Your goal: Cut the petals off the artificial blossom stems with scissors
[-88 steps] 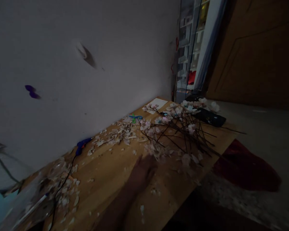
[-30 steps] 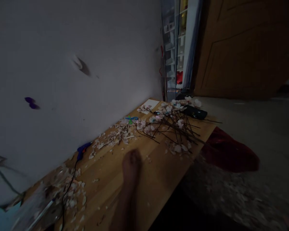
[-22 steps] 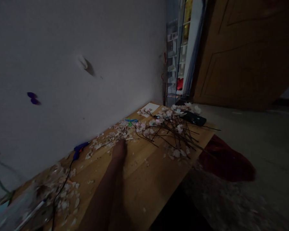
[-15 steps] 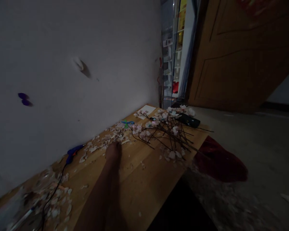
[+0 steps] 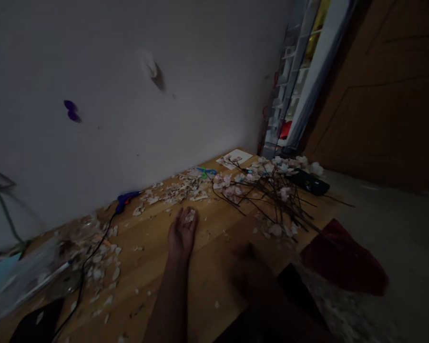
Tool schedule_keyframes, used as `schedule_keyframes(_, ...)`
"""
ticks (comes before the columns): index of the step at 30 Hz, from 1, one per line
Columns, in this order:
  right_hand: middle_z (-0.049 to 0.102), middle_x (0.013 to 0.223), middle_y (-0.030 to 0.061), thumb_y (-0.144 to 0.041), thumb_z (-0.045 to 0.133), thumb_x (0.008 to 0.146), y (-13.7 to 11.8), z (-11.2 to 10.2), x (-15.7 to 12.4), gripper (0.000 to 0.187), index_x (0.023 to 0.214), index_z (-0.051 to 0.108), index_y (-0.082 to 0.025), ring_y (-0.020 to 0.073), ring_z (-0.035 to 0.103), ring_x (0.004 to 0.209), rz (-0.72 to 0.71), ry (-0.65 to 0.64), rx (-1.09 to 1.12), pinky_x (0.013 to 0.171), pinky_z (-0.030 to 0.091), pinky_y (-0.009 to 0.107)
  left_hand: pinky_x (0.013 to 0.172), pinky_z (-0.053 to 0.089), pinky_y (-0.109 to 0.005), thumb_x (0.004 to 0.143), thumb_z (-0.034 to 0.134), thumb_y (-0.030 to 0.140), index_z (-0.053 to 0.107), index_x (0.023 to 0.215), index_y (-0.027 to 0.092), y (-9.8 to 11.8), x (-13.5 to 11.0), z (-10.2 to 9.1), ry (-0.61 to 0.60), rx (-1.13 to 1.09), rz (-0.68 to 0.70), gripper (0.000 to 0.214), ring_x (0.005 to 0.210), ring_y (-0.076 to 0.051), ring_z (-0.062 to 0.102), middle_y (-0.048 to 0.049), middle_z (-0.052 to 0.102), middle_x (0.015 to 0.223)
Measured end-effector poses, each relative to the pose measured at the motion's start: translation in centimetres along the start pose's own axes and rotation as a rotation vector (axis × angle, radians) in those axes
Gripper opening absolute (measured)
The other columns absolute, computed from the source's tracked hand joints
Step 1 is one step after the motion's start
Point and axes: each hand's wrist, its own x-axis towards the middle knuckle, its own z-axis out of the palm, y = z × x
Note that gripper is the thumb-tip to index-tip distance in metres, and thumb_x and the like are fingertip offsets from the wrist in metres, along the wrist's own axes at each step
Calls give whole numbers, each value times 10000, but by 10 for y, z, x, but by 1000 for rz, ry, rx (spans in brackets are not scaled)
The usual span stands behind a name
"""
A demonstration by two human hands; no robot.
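Observation:
My left hand rests palm up on the wooden table, its fingers slightly curled. Pale petals lie on those fingers; how many is hard to make out. Just beyond it spreads a loose heap of cream and pinkish petals. My right hand hovers over the near right part of the table, dark and smeared, its fingers unclear. Past both hands lies a pile of brown flower branches with pale blossoms.
A blue glue gun with a black cord lies by the wall. Blue-green scissors, white paper and a dark case sit farther back. Plastic bags are at left. A dark red cloth lies beyond the table edge.
My left hand has turned palm up with petals on its fingers, drawn back slightly from the heap. My right hand has come into view. The camera has swung left and tilted.

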Motion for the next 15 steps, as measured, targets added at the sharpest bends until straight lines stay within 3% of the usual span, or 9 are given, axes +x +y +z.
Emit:
schedule_keyframes(3, 583, 1169, 75, -168, 614, 803, -10, 25, 44, 396, 1187, 550, -240, 248, 522, 1114, -145, 17, 104, 956, 468, 422, 1053, 449, -483, 822, 573, 420, 569, 1271, 189, 2, -7, 0, -113, -48, -21, 505, 1257, -304, 550, -163, 518, 1418)
schedule_keyframes(5, 596, 1133, 71, -69, 570, 741, -12, 42, 74, 400, 1111, 571, -219, 248, 492, 1153, -309, -39, 135, 1013, 410, 423, 1059, 437, -486, 818, 556, 446, 521, 1339, 203, 4, -10, 1, -155, -49, 3, 576, 1289, -308, 520, -162, 488, 1450)
schedule_keyframes(7, 606, 1111, 76, -40, 556, 699, -7, 55, 93, 411, 1075, 580, -205, 249, 494, 1140, -382, -92, 137, 1012, 391, 422, 1069, 424, -480, 817, 540, 483, 471, 1389, 208, 5, -12, 1, -156, -30, 40, 638, 1314, -305, 496, -165, 470, 1466)
schedule_keyframes(11, 611, 1039, 77, -66, 526, 719, 10, 67, 97, 332, 1018, 594, -195, 227, 544, 1004, -273, -105, 177, 899, 431, 378, 1075, 413, -472, 814, 545, 503, 422, 1423, 201, 4, -10, 2, -170, 39, 53, 691, 1314, -292, 498, -183, 483, 1452)
schedule_keyframes(15, 634, 931, 43, -174, 527, 790, 13, 59, 94, 206, 985, 591, -191, 192, 575, 867, -67, 15, 348, 796, 456, 316, 1045, 435, -438, 793, 647, 425, 517, 1320, 194, 0, -3, -3, -113, 230, 94, 590, 1264, -277, 547, -178, 526, 1416)
